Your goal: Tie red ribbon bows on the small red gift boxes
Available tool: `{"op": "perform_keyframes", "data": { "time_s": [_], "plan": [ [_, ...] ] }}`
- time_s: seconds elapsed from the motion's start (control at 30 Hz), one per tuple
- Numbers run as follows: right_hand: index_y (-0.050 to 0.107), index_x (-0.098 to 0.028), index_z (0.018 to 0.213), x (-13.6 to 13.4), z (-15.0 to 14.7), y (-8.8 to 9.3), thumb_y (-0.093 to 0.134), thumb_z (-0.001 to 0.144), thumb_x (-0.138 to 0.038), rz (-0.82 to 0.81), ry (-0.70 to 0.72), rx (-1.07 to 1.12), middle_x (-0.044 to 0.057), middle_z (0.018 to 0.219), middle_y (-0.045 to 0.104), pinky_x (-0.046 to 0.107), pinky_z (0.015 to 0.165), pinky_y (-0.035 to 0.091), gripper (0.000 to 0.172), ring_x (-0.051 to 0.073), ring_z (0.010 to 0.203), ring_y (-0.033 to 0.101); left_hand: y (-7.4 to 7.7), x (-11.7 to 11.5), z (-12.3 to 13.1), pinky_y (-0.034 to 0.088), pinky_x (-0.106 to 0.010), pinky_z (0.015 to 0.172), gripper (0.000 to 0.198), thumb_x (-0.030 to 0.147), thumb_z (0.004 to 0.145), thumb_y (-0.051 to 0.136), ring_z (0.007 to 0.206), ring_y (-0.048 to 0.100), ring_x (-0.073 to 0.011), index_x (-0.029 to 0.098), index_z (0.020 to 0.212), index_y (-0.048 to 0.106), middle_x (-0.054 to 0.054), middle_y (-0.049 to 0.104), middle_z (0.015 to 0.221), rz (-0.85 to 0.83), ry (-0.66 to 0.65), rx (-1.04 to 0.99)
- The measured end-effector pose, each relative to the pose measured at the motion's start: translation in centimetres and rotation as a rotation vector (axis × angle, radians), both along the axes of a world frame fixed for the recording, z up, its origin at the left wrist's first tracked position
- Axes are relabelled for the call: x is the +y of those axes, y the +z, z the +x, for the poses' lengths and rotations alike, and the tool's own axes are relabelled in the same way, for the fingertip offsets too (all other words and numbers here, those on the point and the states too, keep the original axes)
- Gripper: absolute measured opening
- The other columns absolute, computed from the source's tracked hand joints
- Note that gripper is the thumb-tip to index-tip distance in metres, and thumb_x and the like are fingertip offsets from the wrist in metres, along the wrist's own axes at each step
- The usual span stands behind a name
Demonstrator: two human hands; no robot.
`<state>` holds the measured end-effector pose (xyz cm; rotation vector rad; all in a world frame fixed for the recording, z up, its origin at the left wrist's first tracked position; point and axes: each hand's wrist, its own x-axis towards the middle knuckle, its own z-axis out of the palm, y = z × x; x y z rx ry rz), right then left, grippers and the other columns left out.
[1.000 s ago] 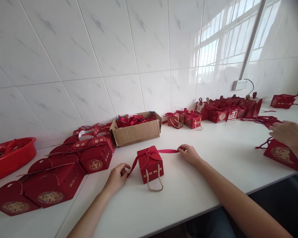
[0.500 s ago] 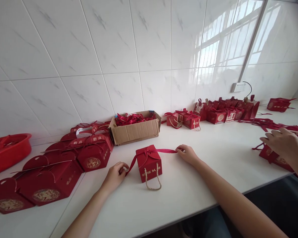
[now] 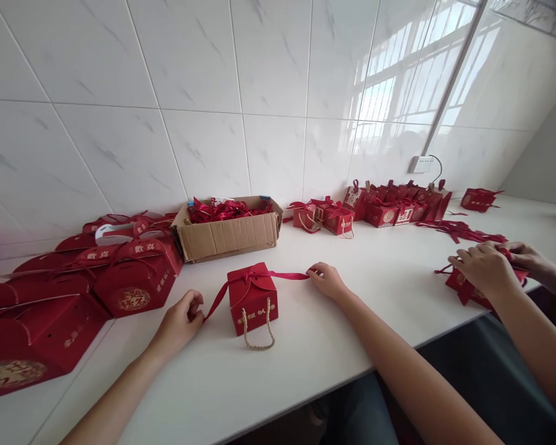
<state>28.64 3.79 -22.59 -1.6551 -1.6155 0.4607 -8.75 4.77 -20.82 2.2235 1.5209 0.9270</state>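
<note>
In front of me a small red gift box (image 3: 254, 303) stands upright on the white table (image 3: 306, 364), gold characters on its front and a twisted cord handle (image 3: 259, 346) hanging down. A red ribbon (image 3: 287, 275) is knotted across its top. My left hand (image 3: 180, 318) pinches one end of the ribbon, left of the box and low near the tabletop. On the other side, my right hand (image 3: 327, 280) pinches the opposite end, stretched out level. Neither hand touches the box itself.
Larger red boxes (image 3: 134, 278) crowd the left. Behind stands a cardboard box (image 3: 231, 238) full of red ribbons. Several small red boxes (image 3: 384, 213) line the wall. At right, a co-worker's hands (image 3: 486, 272) handle another red box, near loose ribbons (image 3: 463, 232).
The view has turned a little to the right, so everything sits further left. Both my hands still hold the ribbon ends. The co-worker's second hand shows more now.
</note>
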Motion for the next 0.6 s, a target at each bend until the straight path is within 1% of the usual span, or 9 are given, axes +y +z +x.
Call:
{"op": "perform_keyframes", "data": {
  "time_s": [0.07, 0.17, 0.27, 0.37, 0.47, 0.6],
  "plan": [
    [0.067, -0.02, 0.076, -0.11, -0.11, 0.18, 0.047, 0.08, -0.028, 0.001, 0.005, -0.002, 0.005, 0.088, 0.064, 0.029, 0.071, 0.044, 0.022, 0.017, 0.078, 0.058, 0.03, 0.03, -0.03, 0.042, -0.025, 0.06, 0.016, 0.029, 0.066, 0.048, 0.06, 0.051, -0.0152, 0.023, 0.08, 0.044, 0.004, 0.048, 0.066, 0.001, 0.017, -0.018],
    [0.068, -0.019, 0.074, -0.09, -0.29, 0.3, 0.048, 0.079, -0.025, 0.013, 0.004, -0.014, 0.006, 0.086, 0.063, 0.029, 0.07, 0.044, 0.021, 0.017, 0.077, 0.057, 0.01, 0.24, -0.22, 0.044, -0.026, 0.062, 0.02, 0.032, 0.066, 0.049, 0.063, 0.055, -0.0165, 0.022, 0.083, 0.046, 0.001, 0.054, 0.071, -0.018, 0.01, -0.02],
    [0.068, -0.019, 0.074, 0.11, -0.35, 0.24, 0.05, 0.078, -0.024, 0.019, 0.002, -0.022, 0.005, 0.086, 0.063, 0.029, 0.071, 0.044, 0.019, 0.017, 0.077, 0.057, -0.09, 0.67, -0.41, 0.044, -0.026, 0.059, 0.029, 0.036, 0.068, 0.049, 0.057, 0.053, -0.0154, 0.022, 0.094, 0.047, 0.001, 0.055, 0.072, -0.045, -0.023, -0.006],
    [0.068, -0.02, 0.075, 0.2, -0.31, 0.13, 0.049, 0.079, -0.025, 0.016, -0.003, -0.018, 0.005, 0.087, 0.064, 0.028, 0.072, 0.045, 0.021, 0.017, 0.077, 0.058, -0.11, 0.94, -0.37, 0.044, -0.027, 0.058, 0.037, 0.041, 0.071, 0.05, 0.055, 0.052, -0.0151, 0.023, 0.102, 0.045, 0.002, 0.055, 0.072, -0.063, -0.028, -0.006],
    [0.068, -0.02, 0.077, 0.12, -0.24, 0.09, 0.047, 0.081, -0.026, 0.009, -0.005, -0.004, 0.005, 0.089, 0.063, 0.029, 0.071, 0.045, 0.022, 0.017, 0.078, 0.058, 0.0, 0.84, -0.15, 0.043, -0.026, 0.059, 0.038, 0.044, 0.072, 0.05, 0.055, 0.051, -0.0147, 0.023, 0.103, 0.046, 0.002, 0.055, 0.071, -0.069, -0.034, -0.006],
    [0.069, -0.02, 0.08, -0.01, -0.09, 0.18, 0.048, 0.081, -0.025, 0.001, 0.013, 0.012, 0.005, 0.091, 0.064, 0.029, 0.071, 0.046, 0.022, 0.017, 0.078, 0.058, 0.13, 0.65, -0.02, 0.043, -0.025, 0.057, 0.036, 0.044, 0.072, 0.049, 0.054, 0.051, -0.0141, 0.022, 0.101, 0.049, 0.002, 0.055, 0.07, -0.079, -0.043, 0.013]
  ]
}}
